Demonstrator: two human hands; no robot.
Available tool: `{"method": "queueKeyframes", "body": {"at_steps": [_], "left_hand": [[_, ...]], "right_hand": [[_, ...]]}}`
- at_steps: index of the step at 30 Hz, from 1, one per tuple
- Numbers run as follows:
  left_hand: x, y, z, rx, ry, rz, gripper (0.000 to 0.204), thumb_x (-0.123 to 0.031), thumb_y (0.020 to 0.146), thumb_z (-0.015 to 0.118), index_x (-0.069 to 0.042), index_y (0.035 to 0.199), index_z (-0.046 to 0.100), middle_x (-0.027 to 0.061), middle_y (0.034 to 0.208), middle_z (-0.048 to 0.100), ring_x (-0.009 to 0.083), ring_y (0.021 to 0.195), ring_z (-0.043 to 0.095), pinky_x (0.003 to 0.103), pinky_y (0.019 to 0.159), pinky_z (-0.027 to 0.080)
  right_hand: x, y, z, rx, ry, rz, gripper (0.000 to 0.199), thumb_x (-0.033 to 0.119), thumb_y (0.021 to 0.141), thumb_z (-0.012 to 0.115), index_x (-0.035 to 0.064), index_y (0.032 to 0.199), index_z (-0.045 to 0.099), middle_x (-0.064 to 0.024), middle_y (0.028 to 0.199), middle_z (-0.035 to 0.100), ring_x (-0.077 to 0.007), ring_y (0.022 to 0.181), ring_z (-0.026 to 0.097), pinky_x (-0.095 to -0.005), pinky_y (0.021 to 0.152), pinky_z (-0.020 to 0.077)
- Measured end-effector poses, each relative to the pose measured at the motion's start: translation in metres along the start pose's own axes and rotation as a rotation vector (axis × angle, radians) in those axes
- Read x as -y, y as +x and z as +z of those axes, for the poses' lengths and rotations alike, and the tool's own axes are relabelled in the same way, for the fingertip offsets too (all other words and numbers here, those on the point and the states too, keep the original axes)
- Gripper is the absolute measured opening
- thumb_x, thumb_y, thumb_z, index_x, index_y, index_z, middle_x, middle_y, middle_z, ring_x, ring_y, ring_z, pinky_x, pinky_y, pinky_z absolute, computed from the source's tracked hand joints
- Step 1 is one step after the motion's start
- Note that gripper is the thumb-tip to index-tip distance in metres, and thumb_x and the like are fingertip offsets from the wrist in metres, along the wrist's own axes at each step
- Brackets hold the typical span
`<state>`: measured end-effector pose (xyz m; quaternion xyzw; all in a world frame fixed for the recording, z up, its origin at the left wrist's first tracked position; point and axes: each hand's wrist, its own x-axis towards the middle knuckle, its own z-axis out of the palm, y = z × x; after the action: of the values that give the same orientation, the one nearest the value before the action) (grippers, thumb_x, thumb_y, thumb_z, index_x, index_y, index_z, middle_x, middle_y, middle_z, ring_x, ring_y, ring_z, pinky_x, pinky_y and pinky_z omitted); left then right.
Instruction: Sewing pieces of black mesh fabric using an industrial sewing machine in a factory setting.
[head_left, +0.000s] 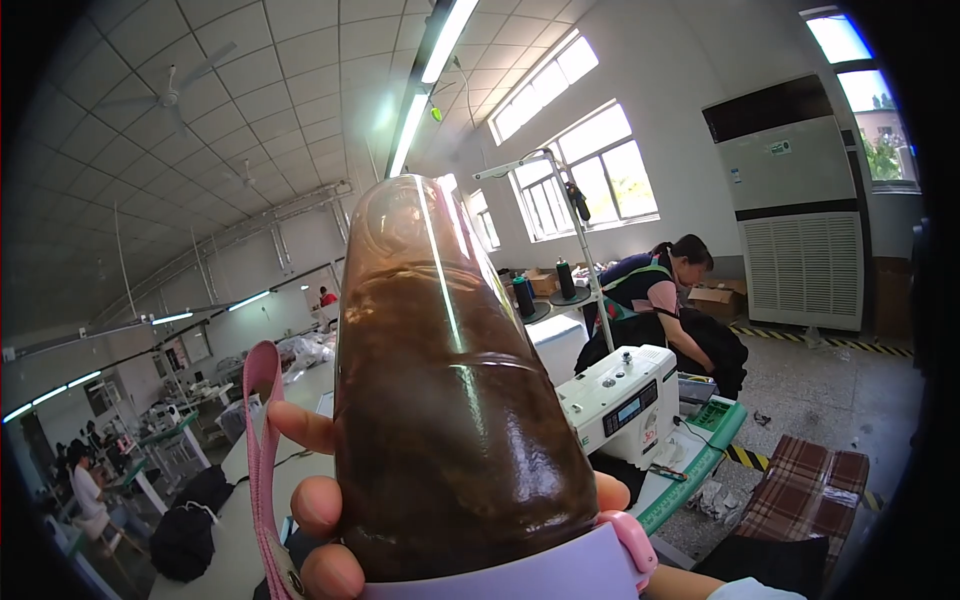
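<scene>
A clear drink bottle [450, 420] with dark brown liquid fills the middle of the head view, raised close in front of me with its base upward. Its lower end has a lavender collar [510, 572] and a pink clasp [630, 543]. My right hand [320, 502] is closed around it from the far side: fingertips show along the left side, and a bit of the hand shows at the right. The wrist comes in at the lower right. A pink strap [260, 440] hangs beside the fingers. My left hand is out of sight.
A white sewing machine [625, 405] stands on a green-edged table to the right, with thread cones [523, 297] behind. A co-worker [655, 290] bends over dark cloth. Plaid fabric [805, 495] lies at the lower right, a black bundle [190, 525] at the left.
</scene>
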<state>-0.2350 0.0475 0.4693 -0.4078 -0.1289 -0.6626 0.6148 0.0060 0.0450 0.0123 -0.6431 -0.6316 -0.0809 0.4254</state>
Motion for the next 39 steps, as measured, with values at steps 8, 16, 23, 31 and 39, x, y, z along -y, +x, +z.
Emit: {"method": "queueKeyframes", "body": {"at_steps": [8,16,23,31,39], "left_hand": [[-0.001,-0.024,0.001,0.098,0.548,0.121,0.094,-0.075,0.098,0.018,0.000,0.155,0.027,0.0320,0.135,0.053,0.0429,0.124,0.058,0.048,0.103,0.053],[-0.014,-0.068,-0.036,0.292,0.156,0.407,0.103,-0.080,0.095,0.017,0.006,0.148,0.033,0.0310,0.122,0.058,0.0381,0.106,0.061,0.043,0.088,0.055],[-0.029,-0.109,-0.068,0.500,-0.297,0.619,0.111,-0.084,0.092,0.017,0.012,0.143,0.038,0.0302,0.111,0.063,0.0338,0.091,0.064,0.039,0.075,0.056],[-0.061,-0.143,-0.085,0.914,-1.238,-0.196,0.100,-0.076,0.088,0.050,0.007,0.142,0.041,0.0269,0.140,0.049,0.0320,0.115,0.058,0.044,0.098,0.049],[-0.019,-0.171,-0.062,1.443,-1.848,-0.139,0.050,-0.038,0.108,0.045,-0.005,0.145,0.047,0.0240,0.145,0.053,0.0370,0.132,0.054,0.047,0.114,0.038]], "right_hand": [[0.013,0.005,-0.011,0.027,-0.021,-0.006,0.015,0.027,0.087,0.070,0.0134,0.080,0.070,-0.0051,0.071,0.070,-0.0295,0.064,0.067,-0.0416,0.058,0.0530],[0.030,0.005,-0.030,0.065,-0.006,0.030,0.013,0.023,0.089,0.067,0.0120,0.083,0.069,-0.0051,0.075,0.069,-0.0294,0.068,0.067,-0.0426,0.063,0.0533],[0.020,0.027,-0.034,-0.017,0.216,0.171,0.012,0.022,0.089,0.070,0.0101,0.091,0.072,-0.0086,0.075,0.068,-0.0296,0.066,0.065,-0.0417,0.060,0.0508],[0.086,0.124,-0.119,-0.290,0.536,-0.134,0.004,0.004,0.088,0.071,0.0021,0.090,0.069,-0.0067,0.081,0.066,-0.0213,0.075,0.062,-0.0326,0.068,0.0502],[0.131,0.169,-0.141,-0.284,0.935,-0.421,0.021,0.019,0.096,0.066,-0.0006,0.104,0.067,-0.0118,0.099,0.071,-0.0258,0.089,0.069,-0.0347,0.079,0.0537]]}}
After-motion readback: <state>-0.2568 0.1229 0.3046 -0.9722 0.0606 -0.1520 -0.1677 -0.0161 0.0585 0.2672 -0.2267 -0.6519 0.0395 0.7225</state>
